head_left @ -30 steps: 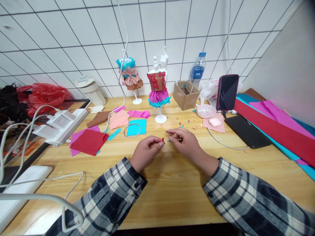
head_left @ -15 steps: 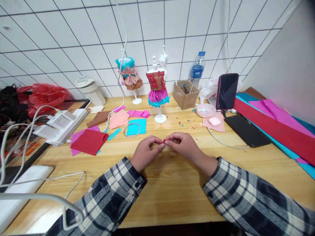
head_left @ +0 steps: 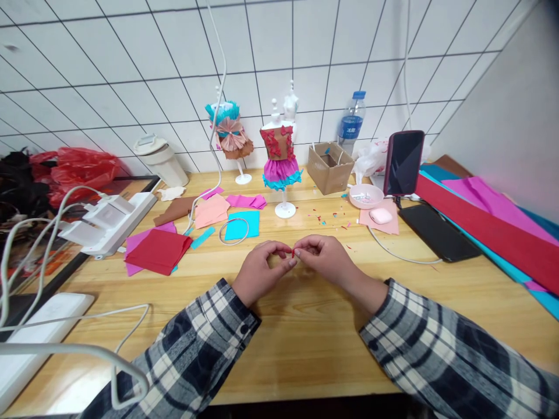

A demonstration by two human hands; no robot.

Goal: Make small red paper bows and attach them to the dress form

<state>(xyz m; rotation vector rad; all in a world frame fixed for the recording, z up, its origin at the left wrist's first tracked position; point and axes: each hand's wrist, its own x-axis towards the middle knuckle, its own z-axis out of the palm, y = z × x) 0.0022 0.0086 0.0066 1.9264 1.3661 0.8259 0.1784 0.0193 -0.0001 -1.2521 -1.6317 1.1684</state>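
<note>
My right hand (head_left: 326,259) pinches a tiny piece of red paper (head_left: 293,252) between thumb and fingertip. At its other side my left hand (head_left: 264,269) holds the same piece, thumb and forefinger curled around it. The finer shape of the piece is too small to make out. Behind my hands stands a small white dress form (head_left: 279,154) in a brown top with red paper bows, a magenta skirt and a turquoise hem. Another dress form (head_left: 231,137), dressed in turquoise, pink and brown, is to its left.
Red paper sheets (head_left: 158,252), a turquoise sheet (head_left: 244,224) and a metal ring (head_left: 234,231) lie left. A cardboard box (head_left: 331,169), pink dish (head_left: 365,196), propped phone (head_left: 403,164) and black phone (head_left: 438,231) stand or lie right. Cables and a power strip (head_left: 117,224) occupy the left edge.
The thumb and forefinger of my left hand have parted slightly, and more of the red paper piece shows between my fingertips. Both hands stay in nearly the same place.
</note>
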